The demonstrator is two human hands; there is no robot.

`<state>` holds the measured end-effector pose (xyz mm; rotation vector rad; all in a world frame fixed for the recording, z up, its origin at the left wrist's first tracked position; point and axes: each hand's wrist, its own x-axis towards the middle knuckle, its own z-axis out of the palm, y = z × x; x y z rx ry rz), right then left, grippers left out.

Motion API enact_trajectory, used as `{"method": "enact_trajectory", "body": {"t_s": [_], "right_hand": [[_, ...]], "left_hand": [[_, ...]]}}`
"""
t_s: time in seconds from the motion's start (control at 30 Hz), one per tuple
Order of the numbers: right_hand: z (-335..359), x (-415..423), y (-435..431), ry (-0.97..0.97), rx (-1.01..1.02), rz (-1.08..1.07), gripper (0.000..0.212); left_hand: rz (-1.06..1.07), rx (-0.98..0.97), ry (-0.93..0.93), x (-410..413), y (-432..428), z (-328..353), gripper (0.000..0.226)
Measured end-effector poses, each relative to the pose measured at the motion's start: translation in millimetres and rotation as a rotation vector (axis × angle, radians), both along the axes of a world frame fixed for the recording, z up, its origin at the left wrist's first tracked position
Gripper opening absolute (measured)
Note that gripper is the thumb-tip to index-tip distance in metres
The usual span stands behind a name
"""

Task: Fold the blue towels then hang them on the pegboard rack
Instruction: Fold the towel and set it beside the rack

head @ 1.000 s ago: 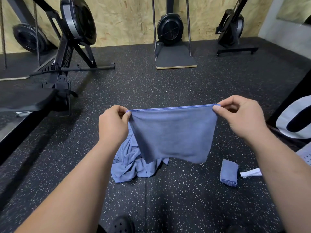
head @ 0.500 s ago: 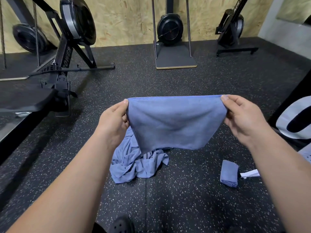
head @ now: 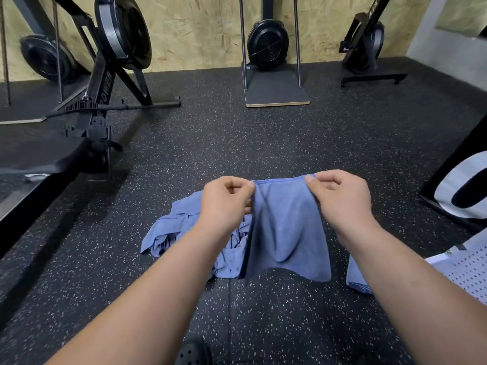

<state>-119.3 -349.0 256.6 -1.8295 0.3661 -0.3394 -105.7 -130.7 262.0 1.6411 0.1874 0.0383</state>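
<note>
A: What sort of room is it?
B: A black rubber floor (head: 263, 143) flecked with white fills most of the frame, with a plywood wall (head: 197, 27) along the top. A rowing machine (head: 105, 83) stands at the upper left. An upright fan machine (head: 267, 46) stands on its board at top centre, and a third machine (head: 366, 46) is at the upper right.
A: And the hands?
B: Both are in the middle of the frame, close together. The left hand (head: 226, 204) pinches the top hem of a blue towel (head: 287, 233) between thumb and curled fingers. The right hand (head: 340, 198) pinches the same hem just to its right. The towel hangs from them in loose folds.
A: Where are the other towels?
B: A crumpled pile of blue towels (head: 179, 225) lies on the floor left of centre, partly behind the left forearm. A folded towel (head: 355, 277) lies at the lower right, half hidden by the right forearm. Near it, at the right edge, is a white pegboard (head: 469, 272) with rows of holes. A black shoe (head: 192, 354) shows at the bottom edge.
</note>
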Motion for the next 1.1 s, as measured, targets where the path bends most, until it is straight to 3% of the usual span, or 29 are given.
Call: {"method": "enact_trajectory", "body": {"t_s": [0.23,0.67,0.97,1.03,1.1], "right_hand": [[-1.3,-7.9,29.1,-0.076,-0.107,0.185,0.005],[3.2,-20.9,39.8,-0.129,-0.327,0.191,0.007],[0.0,-18.7,32.8,-0.179,-0.377,0.195,0.015],[1.2,-15.0,26.6,-0.161,-0.388,0.186,0.012],[3.0,-11.4,21.0,-0.151,-0.389,0.176,0.011]], "left_hand": [[-0.101,0.041,-0.077,-14.9,-25.3,-0.6,0.004],[-0.079,0.039,-0.060,-20.4,-29.4,-6.6,0.013],[-0.226,-0.110,0.010,-28.2,-28.0,13.2,0.031],[-0.215,0.018,-0.034,-24.4,-23.5,12.4,0.026],[-0.170,0.356,-0.127,-15.5,-14.2,6.7,0.024]]}}
